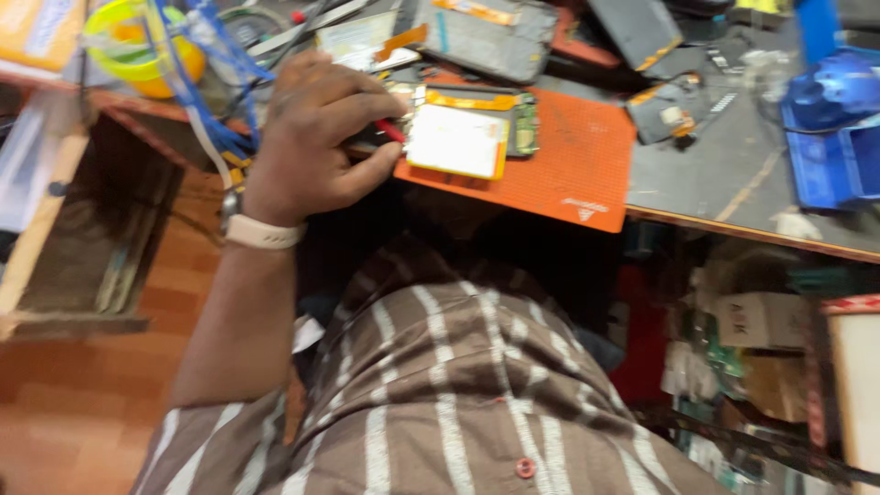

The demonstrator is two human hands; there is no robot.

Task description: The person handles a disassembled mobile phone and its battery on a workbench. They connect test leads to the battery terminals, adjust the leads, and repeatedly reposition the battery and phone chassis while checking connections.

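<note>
Left hand (307, 137) gripping red-handled tool (389, 131), tip touching opened phone (463, 137) lying on orange mat (568, 170). Right hand not showing anywhere.

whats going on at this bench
A person in a brown striped shirt works at a cluttered bench. The left hand, with a pale wristband, grips a thin red-handled tool beside an opened phone with a pale rectangular battery, which lies on an orange rubber work mat. The right hand is out of view. Other opened devices and parts lie farther back on the bench, with a blue plastic bin at the right.
</note>
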